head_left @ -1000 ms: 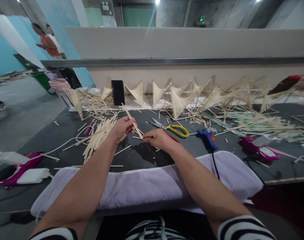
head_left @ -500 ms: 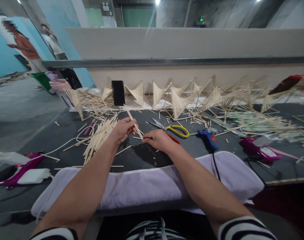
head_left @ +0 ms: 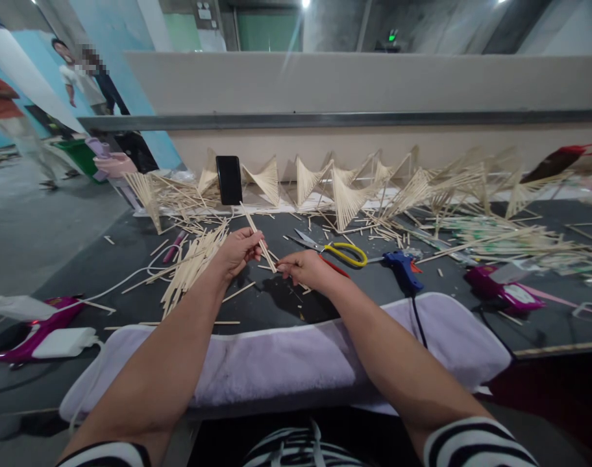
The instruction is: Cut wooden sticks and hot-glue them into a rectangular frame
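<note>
My left hand (head_left: 241,253) is closed around a few thin wooden sticks (head_left: 258,235), which slant from upper left to lower right above the dark table. At their lower end, my right hand (head_left: 303,267) is closed in a pinch, fingertips at the stick tips. Just left of my left hand lies a pile of loose wooden sticks (head_left: 191,266). Scissors (head_left: 345,254) with yellow and red handles rest open beyond my right hand. A blue glue gun (head_left: 404,271) lies further right.
Twisted stick structures (head_left: 347,194) line the back, with a phone (head_left: 229,180) upright among them. A lilac cloth (head_left: 286,366) covers the near edge. Magenta devices (head_left: 503,288) and cables lie at both sides. More sticks (head_left: 500,237) lie right. People (head_left: 89,81) stand back left.
My hands and the sticks stay nearly in place; the right hand's fingers have shifted slightly at the stick ends. In the background at left, people have moved.
</note>
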Tool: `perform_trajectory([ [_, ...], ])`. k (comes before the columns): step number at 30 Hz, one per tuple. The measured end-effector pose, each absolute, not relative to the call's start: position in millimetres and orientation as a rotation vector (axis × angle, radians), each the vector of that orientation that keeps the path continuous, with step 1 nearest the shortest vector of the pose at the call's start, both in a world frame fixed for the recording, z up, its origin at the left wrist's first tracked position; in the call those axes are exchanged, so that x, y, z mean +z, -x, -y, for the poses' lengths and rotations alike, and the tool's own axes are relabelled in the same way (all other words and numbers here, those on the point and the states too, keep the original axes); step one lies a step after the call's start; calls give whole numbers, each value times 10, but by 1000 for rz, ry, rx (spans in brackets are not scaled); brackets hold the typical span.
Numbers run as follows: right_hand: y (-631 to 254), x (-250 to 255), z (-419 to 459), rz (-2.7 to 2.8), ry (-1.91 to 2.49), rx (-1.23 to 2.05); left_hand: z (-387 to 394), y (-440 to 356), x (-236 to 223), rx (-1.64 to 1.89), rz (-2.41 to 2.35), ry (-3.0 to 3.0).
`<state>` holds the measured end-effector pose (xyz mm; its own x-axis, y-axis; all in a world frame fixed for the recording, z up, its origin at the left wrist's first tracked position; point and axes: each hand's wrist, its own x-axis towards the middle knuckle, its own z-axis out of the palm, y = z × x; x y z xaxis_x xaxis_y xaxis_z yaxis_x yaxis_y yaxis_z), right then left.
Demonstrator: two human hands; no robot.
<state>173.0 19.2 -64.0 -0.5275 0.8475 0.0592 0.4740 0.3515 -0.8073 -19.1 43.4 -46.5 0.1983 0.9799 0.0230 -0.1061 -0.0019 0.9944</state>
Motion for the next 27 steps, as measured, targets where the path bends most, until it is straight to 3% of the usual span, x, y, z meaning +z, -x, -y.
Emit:
perform_trajectory([
  [12, -1649, -665, -178, 1783, 1028, 1595, -417, 148, -457, 1105, -987, -1235],
  [22, -1546, -604, -77, 1606, 1102, 1791, -369, 84, -465, 1043, -1012, -1284],
  [27, -1485, -653, -69, 1592, 1109, 1829, -367, 8, -473, 1309, -1057, -1157],
])
